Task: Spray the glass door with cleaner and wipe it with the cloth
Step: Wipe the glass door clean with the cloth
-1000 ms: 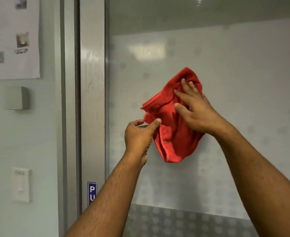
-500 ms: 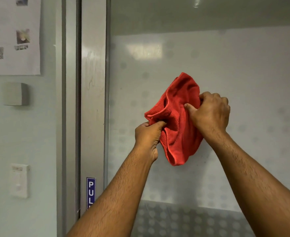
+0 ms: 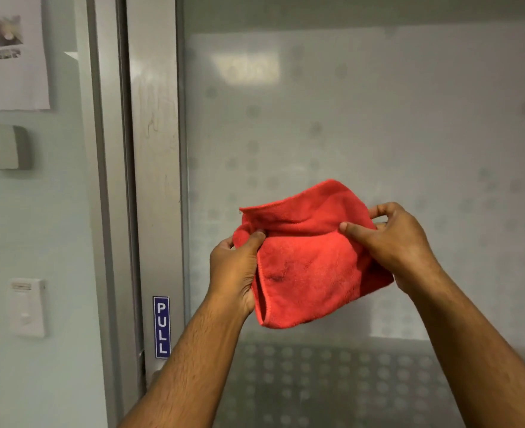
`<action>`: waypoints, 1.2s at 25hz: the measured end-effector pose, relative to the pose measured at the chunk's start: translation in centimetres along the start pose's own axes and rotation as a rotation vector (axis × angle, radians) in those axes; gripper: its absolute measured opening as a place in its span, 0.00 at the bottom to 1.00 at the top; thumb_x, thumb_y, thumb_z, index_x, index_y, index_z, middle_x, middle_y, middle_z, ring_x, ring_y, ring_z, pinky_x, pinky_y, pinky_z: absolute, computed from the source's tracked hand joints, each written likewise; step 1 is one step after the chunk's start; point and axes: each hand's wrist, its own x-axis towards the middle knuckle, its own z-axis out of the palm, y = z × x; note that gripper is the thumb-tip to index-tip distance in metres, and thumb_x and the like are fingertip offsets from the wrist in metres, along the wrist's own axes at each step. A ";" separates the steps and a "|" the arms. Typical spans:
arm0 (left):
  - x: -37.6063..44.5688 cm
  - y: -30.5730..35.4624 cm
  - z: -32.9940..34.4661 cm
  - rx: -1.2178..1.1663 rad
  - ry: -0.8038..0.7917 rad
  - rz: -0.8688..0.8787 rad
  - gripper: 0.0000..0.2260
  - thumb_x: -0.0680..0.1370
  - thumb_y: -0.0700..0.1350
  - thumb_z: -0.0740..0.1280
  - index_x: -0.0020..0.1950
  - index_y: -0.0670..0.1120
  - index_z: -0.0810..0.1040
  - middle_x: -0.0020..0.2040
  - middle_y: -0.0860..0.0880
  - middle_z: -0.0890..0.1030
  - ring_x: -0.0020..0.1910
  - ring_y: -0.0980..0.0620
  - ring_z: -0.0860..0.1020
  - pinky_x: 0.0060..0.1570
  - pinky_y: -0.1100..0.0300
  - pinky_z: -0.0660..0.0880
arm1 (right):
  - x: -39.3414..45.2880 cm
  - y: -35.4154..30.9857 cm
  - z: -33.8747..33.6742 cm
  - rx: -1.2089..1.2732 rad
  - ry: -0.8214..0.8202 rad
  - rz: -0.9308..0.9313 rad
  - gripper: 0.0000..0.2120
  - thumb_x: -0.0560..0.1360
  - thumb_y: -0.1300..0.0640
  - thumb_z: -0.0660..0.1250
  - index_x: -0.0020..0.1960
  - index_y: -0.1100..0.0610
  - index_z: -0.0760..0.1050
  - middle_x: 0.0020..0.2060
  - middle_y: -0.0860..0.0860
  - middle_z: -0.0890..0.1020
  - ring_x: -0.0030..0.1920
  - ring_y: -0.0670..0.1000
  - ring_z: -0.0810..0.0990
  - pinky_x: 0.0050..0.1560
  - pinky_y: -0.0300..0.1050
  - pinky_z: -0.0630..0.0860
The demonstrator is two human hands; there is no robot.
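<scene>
With the left hand point(image 3: 235, 270) pinching the red cloth point(image 3: 307, 261) at its 9 o'clock edge and the right hand point(image 3: 400, 242) at 3 (refolding, apparently), wiping next calls for pressing it onto the glass door point(image 3: 378, 118).

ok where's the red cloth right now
In the head view the red cloth sits centre-right, held between the left hand and right hand, before the frosted glass door.

I see a fuzzy red cloth point(image 3: 304, 261) before the frosted, dotted glass point(image 3: 378, 134), left of it a scuffed brushed-metal frame point(image 3: 154, 149).
</scene>
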 end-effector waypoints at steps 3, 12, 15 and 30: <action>-0.8 -1.6 -3.0 0.014 -0.005 -0.167 0.11 0.74 0.37 0.74 0.55 0.37 0.80 0.45 0.38 0.85 0.37 0.46 0.85 0.38 0.52 0.83 | -3.2 3.1 1.3 -0.052 0.058 0.029 0.23 0.64 0.43 0.77 0.53 0.41 0.70 0.42 0.50 0.83 0.44 0.54 0.82 0.47 0.56 0.81; -4.5 -4.9 -9.9 0.480 -0.171 -0.136 0.39 0.56 0.39 0.81 0.65 0.55 0.73 0.62 0.43 0.75 0.51 0.47 0.80 0.52 0.49 0.80 | -9.9 8.3 2.4 0.181 -0.298 0.223 0.07 0.70 0.62 0.75 0.48 0.55 0.83 0.42 0.56 0.86 0.39 0.51 0.83 0.39 0.47 0.80; -3.9 -5.4 -11.4 0.892 -0.266 0.055 0.24 0.60 0.42 0.83 0.52 0.56 0.82 0.69 0.53 0.67 0.58 0.55 0.74 0.49 0.77 0.72 | -10.8 9.1 2.1 0.046 -0.514 0.163 0.22 0.68 0.64 0.77 0.59 0.51 0.78 0.50 0.49 0.84 0.47 0.50 0.83 0.46 0.45 0.82; -11.6 -9.1 -18.4 1.970 -0.072 0.765 0.13 0.63 0.51 0.81 0.44 0.50 0.87 0.77 0.41 0.66 0.75 0.39 0.64 0.74 0.42 0.51 | -18.5 15.2 4.4 -0.696 -0.228 -0.455 0.09 0.65 0.51 0.78 0.45 0.46 0.85 0.75 0.57 0.65 0.75 0.61 0.61 0.72 0.59 0.57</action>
